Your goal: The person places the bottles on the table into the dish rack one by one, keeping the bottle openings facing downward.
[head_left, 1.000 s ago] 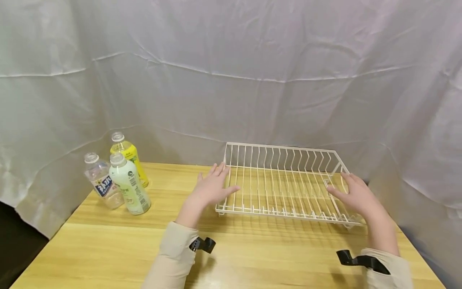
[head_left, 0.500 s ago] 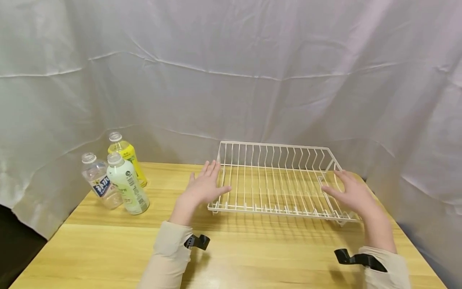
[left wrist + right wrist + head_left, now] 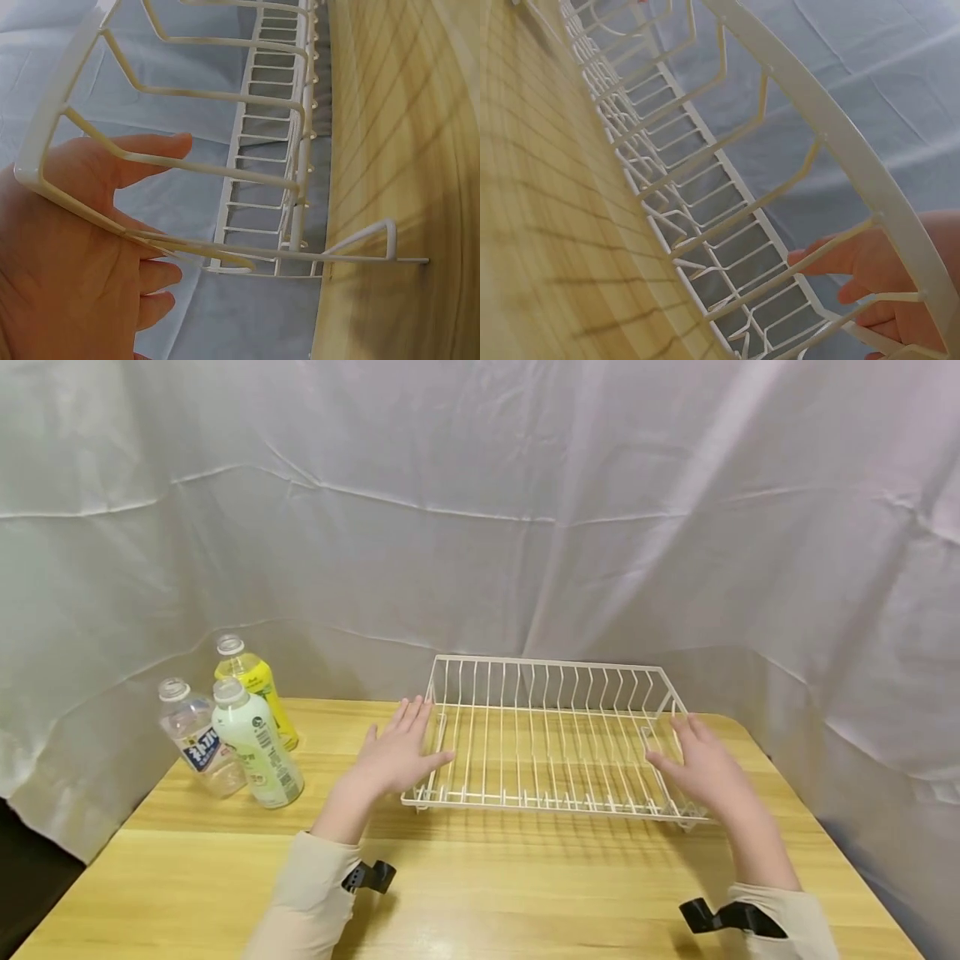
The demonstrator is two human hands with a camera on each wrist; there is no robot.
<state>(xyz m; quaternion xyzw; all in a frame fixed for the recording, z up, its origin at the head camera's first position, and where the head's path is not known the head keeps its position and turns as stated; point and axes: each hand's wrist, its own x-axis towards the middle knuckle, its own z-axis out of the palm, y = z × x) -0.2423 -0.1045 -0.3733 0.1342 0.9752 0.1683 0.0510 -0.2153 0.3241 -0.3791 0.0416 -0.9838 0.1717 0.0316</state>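
A white wire dish rack (image 3: 555, 797) stands on the table, its taller back near the curtain. At its left end is my left hand (image 3: 395, 757), fingers stretched forward along the side and thumb reaching in over the wires. My right hand (image 3: 708, 772) lies along the right end in much the same way, its thumb pointing inward. In the left wrist view, the rack's end frame (image 3: 64, 97) crosses in front of the palm. The right wrist view has the right fingers (image 3: 829, 259) partly behind the rack's wires.
Three bottles without caps stand at the table's left: a clear one (image 3: 213, 772), a pale green one (image 3: 258, 752) and a yellow-labelled one (image 3: 281, 718). A grey curtain (image 3: 480, 568) hangs behind the wooden table (image 3: 480, 893).
The rack has slid left across the table, with both hands moving left alongside it. The bottles shift slightly in view as the camera moves.
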